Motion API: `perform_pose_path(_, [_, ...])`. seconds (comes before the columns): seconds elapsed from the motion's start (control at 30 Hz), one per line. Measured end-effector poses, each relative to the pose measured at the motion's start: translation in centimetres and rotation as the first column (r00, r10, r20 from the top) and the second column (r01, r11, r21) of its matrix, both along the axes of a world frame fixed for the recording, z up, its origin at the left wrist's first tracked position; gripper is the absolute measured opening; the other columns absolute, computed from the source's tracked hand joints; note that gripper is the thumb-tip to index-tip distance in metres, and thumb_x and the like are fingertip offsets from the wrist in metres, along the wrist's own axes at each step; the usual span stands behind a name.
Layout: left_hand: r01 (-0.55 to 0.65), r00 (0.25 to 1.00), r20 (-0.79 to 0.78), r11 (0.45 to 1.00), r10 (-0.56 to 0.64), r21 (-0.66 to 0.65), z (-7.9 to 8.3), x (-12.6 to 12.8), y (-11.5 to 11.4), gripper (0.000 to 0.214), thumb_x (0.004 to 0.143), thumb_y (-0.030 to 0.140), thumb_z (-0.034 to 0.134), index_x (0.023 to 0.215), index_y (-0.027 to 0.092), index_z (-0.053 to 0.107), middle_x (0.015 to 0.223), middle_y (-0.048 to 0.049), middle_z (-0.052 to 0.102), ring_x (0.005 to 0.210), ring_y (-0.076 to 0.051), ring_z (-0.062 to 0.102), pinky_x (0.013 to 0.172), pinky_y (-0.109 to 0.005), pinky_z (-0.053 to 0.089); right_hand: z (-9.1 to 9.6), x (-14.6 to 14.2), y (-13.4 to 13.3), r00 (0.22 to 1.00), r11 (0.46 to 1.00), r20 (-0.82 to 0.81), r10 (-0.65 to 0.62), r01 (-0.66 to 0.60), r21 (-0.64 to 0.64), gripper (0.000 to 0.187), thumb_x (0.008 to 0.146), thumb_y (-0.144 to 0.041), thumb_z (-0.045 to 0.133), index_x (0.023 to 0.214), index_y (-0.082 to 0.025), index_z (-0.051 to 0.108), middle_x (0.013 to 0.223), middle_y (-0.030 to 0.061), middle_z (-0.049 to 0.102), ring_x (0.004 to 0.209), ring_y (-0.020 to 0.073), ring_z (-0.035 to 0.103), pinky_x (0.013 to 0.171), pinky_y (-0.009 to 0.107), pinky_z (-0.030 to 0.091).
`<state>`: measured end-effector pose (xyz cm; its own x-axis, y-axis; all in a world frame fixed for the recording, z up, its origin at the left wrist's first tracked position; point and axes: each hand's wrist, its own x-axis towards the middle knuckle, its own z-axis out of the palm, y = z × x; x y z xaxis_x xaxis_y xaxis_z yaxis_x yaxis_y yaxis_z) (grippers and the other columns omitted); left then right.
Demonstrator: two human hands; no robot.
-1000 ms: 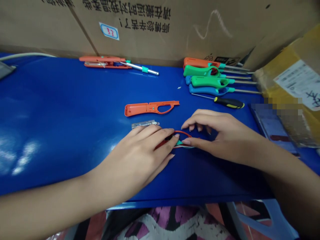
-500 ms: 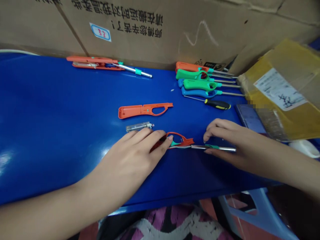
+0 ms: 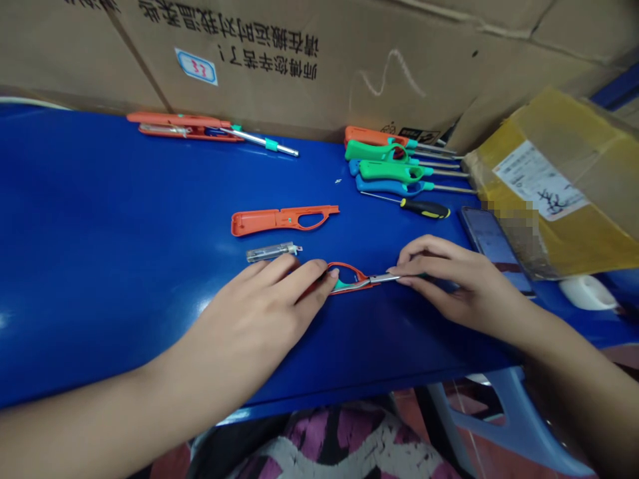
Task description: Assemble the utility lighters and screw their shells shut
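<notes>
My left hand (image 3: 272, 313) is closed on the handle end of an orange lighter half-shell (image 3: 360, 273), covering most of it. A green trigger (image 3: 340, 286) shows in its loop beside my thumb. Between thumb and fingertips, my right hand (image 3: 444, 273) pinches the silver metal tube (image 3: 384, 279), whose near end meets the shell's narrow tip. The rest of the tube is hidden by my fingers. Just above my left hand lies a clear fuel tank (image 3: 269, 253). Beyond it rests the other orange half-shell (image 3: 279, 220), hollow side up.
At the back lie several assembled lighters (image 3: 389, 171), a screwdriver (image 3: 426, 208) and a partly opened orange lighter (image 3: 184, 126). A cardboard box (image 3: 279, 100) stands behind them. To the right are a phone (image 3: 489, 239), a yellow-taped parcel (image 3: 559, 199) and a white object (image 3: 588, 293).
My right hand has closed its fingers on the metal tube, which was lying beneath them. The tube now tilts up to the right, its near end at the shell tip. The view has shifted slightly.
</notes>
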<state>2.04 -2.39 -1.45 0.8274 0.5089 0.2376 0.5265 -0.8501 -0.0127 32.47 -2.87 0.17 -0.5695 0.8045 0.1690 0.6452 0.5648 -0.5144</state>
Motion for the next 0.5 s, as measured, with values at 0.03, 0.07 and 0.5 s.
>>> perform_pose_path(0.03, [0.001, 1.0, 0.001, 1.0, -0.001, -0.007, -0.02, 0.0, 0.04, 0.047, 0.091, 0.008, 0.053, 0.138, 0.013, 0.06, 0.127, -0.013, 0.065, 0.097, -0.031, 0.063, 0.076, -0.047, 0.062, -0.25, 0.02, -0.05, 1.0, 1.0, -0.007, -0.008, 0.008, 0.025, 0.021, 0.093, -0.015, 0.06, 0.108, -0.027, 0.07, 0.105, 0.0068, 0.065, 0.095, 0.0196, 0.066, 0.081, 0.034, 0.055])
perform_pose_path(0.07, [0.003, 1.0, 0.003, 1.0, -0.002, -0.014, -0.05, 0.01, 0.08, 0.048, 0.091, 0.008, 0.053, 0.138, 0.013, 0.06, 0.127, -0.0129, 0.065, 0.098, -0.031, 0.063, 0.077, -0.048, 0.062, -0.48, -0.01, -0.14, 1.0, 0.998, -0.008, -0.022, 0.022, 0.053, 0.021, 0.093, -0.014, 0.061, 0.106, -0.027, 0.07, 0.105, 0.0068, 0.065, 0.095, 0.0197, 0.066, 0.081, 0.035, 0.055])
perform_pose_path(0.5, [-0.005, 1.0, -0.017, 0.999, 0.004, -0.04, -0.07, -0.01, 0.01, 0.051, 0.088, 0.009, 0.06, 0.139, 0.015, 0.06, 0.13, -0.0123, 0.064, 0.099, -0.03, 0.062, 0.078, -0.047, 0.063, -1.04, -0.02, -1.0, 0.999, 0.995, 0.029, -0.014, 0.011, 0.1, 0.028, 0.094, -0.008, 0.056, 0.113, -0.026, 0.069, 0.108, 0.0075, 0.065, 0.095, 0.0174, 0.066, 0.079, 0.032, 0.054])
